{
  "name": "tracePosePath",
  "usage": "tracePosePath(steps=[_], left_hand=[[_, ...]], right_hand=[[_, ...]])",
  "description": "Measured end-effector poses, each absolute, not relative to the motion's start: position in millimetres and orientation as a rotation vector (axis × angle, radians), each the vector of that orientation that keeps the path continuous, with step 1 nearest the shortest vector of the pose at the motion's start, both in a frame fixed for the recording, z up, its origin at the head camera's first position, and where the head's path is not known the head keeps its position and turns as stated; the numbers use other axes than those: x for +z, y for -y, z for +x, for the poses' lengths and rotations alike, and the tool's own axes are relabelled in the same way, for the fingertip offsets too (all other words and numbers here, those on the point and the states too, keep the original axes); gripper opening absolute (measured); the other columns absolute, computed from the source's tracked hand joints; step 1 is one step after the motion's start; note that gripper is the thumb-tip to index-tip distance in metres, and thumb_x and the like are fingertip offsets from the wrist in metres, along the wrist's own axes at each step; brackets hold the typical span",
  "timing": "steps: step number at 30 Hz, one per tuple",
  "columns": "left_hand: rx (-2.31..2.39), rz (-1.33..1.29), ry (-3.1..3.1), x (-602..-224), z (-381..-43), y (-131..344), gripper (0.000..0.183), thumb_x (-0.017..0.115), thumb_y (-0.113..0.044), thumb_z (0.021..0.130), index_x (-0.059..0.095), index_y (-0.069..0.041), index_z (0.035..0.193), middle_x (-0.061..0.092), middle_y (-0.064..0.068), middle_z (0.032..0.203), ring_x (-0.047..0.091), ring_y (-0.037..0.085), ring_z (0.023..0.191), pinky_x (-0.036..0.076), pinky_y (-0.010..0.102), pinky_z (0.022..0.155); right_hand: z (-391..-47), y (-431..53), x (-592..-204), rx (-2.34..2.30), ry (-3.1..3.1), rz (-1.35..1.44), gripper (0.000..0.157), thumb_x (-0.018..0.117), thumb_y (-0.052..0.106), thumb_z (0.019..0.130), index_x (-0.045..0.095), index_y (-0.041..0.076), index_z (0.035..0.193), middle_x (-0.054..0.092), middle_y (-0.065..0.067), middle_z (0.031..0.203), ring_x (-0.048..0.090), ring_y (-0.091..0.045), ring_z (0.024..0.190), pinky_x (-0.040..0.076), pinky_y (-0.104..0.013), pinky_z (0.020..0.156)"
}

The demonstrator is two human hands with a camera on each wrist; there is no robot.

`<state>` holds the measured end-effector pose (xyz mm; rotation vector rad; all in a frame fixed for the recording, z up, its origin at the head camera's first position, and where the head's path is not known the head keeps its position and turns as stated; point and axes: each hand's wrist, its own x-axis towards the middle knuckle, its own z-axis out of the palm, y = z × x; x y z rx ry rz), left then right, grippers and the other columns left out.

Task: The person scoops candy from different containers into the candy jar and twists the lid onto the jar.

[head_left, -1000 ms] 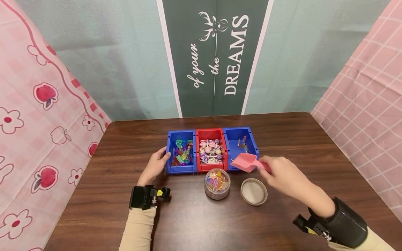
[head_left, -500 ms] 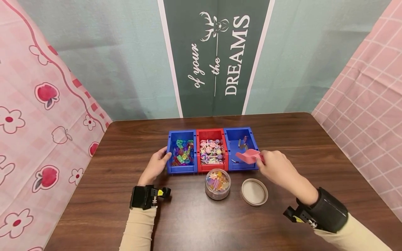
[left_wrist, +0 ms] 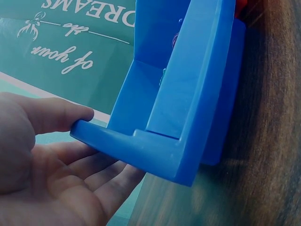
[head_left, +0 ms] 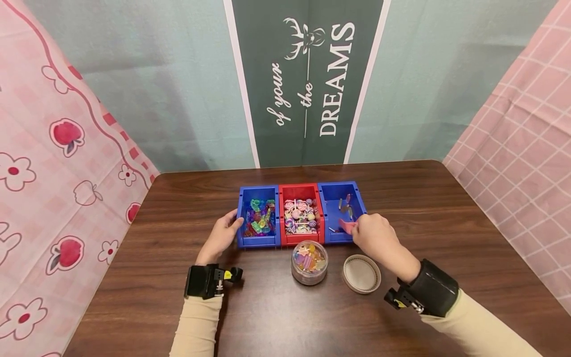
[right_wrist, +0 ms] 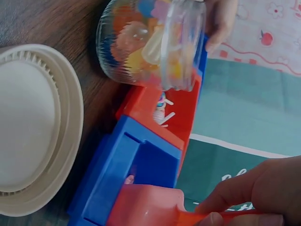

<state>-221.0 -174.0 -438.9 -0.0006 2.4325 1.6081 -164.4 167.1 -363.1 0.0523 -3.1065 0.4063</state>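
Note:
My right hand (head_left: 376, 238) grips the handle of a pink scoop (right_wrist: 148, 207), its blade down inside the right blue bin (head_left: 331, 206). A few small slim pieces (head_left: 345, 204) lie on that bin's floor. On the other side, my left hand (head_left: 218, 238) pinches the side wall of the left blue bin (left_wrist: 174, 94), thumb on the rim and fingers underneath outside. Colourful translucent pieces (head_left: 262, 218) fill part of this left bin. Between the two stands a red bin (head_left: 301, 239) of small lollipop-shaped pieces (head_left: 300, 215).
In front of the red bin stands a clear open jar (head_left: 309, 277) of colourful charms. A round pale lid (head_left: 362, 273) lies to its right on the brown wooden table (head_left: 276, 317). Printed cloths hang behind and at both sides.
My right hand has moved left with the scoop, lowering its blade into the right blue bin. My left hand stays on the left bin.

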Motion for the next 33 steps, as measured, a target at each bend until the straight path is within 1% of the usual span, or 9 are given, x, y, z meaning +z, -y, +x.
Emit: tracePosePath(steps=[6,11,15,18,21,23,25,28,33], left_hand=[[1.616,-0.006,-2.426,-439.0,-221.2,174.8,0.051,0.037,-0.019,0.104,0.028,0.004,0.149,0.041,0.025,0.150,0.041,0.035,0.139,0.033,0.051,0.117],[1.618,0.001,-2.426,-439.0,-221.1,174.3,0.050,0.037,-0.018,0.104,0.028,0.004,0.149,0.041,0.026,0.149,0.042,0.037,0.138,0.033,0.052,0.116],[1.612,-0.013,-2.421,-439.1,-220.9,174.1,0.050,0.037,-0.018,0.104,0.029,0.003,0.149,0.041,0.024,0.150,0.041,0.036,0.139,0.033,0.052,0.116],[1.616,-0.011,-2.420,-439.1,-220.9,174.9,0.050,0.037,-0.018,0.104,0.028,0.003,0.149,0.041,0.025,0.150,0.041,0.036,0.140,0.032,0.052,0.117],[1.621,0.004,-2.420,-438.8,-220.9,175.5,0.051,0.037,-0.018,0.104,0.027,0.004,0.149,0.041,0.025,0.150,0.041,0.036,0.139,0.032,0.052,0.117],[1.624,0.005,-2.414,-439.0,-221.0,175.6,0.051,0.037,-0.018,0.104,0.027,0.003,0.149,0.041,0.025,0.150,0.041,0.036,0.139,0.033,0.052,0.117],[1.624,0.001,-2.411,-439.4,-221.5,175.4,0.051,0.037,-0.019,0.104,0.027,0.003,0.150,0.041,0.024,0.150,0.041,0.035,0.139,0.033,0.051,0.117],[1.623,-0.003,-2.404,-439.4,-221.9,175.3,0.051,0.037,-0.020,0.104,0.027,0.002,0.150,0.040,0.023,0.151,0.041,0.035,0.140,0.032,0.051,0.117],[1.625,-0.001,-2.400,-438.8,-222.3,175.6,0.051,0.037,-0.019,0.104,0.027,0.002,0.150,0.040,0.023,0.151,0.041,0.035,0.140,0.032,0.051,0.117]], right_hand=[[-175.1,-162.1,-369.1,0.393,3.146,-0.009,0.035,0.055,0.014,0.089,0.050,0.005,0.055,0.042,-0.007,0.059,0.047,-0.023,0.055,0.036,-0.029,0.043],[-182.8,-158.6,-369.3,0.378,3.167,-0.062,0.035,0.058,0.018,0.090,0.053,0.003,0.058,0.045,-0.010,0.060,0.050,-0.024,0.057,0.036,-0.028,0.043],[-186.7,-158.7,-369.7,0.392,3.188,-0.097,0.032,0.057,0.015,0.088,0.053,0.003,0.058,0.046,-0.011,0.063,0.049,-0.024,0.058,0.037,-0.028,0.043],[-188.7,-158.9,-371.0,0.408,3.183,-0.110,0.031,0.054,0.012,0.087,0.050,0.005,0.057,0.045,-0.010,0.063,0.048,-0.024,0.059,0.037,-0.029,0.044],[-191.6,-159.0,-374.1,0.424,3.178,-0.121,0.031,0.052,0.012,0.087,0.048,0.006,0.057,0.049,-0.013,0.064,0.050,-0.025,0.060,0.041,-0.033,0.044],[-194.6,-159.4,-376.9,0.422,3.177,-0.131,0.029,0.053,0.013,0.086,0.050,0.005,0.058,0.055,-0.017,0.068,0.053,-0.027,0.062,0.045,-0.037,0.046],[-197.9,-159.8,-379.7,0.423,3.177,-0.135,0.025,0.053,0.013,0.086,0.056,0.001,0.064,0.060,-0.022,0.074,0.055,-0.029,0.064,0.048,-0.041,0.048],[-203.0,-160.0,-382.7,0.432,3.193,-0.156,0.021,0.052,0.012,0.085,0.061,-0.005,0.076,0.063,-0.026,0.082,0.056,-0.030,0.068,0.051,-0.043,0.051],[-210.6,-158.5,-386.8,0.447,3.225,-0.199,0.030,0.052,0.015,0.087,0.060,-0.012,0.097,0.063,-0.030,0.094,0.059,-0.035,0.076,0.055,-0.049,0.061]])
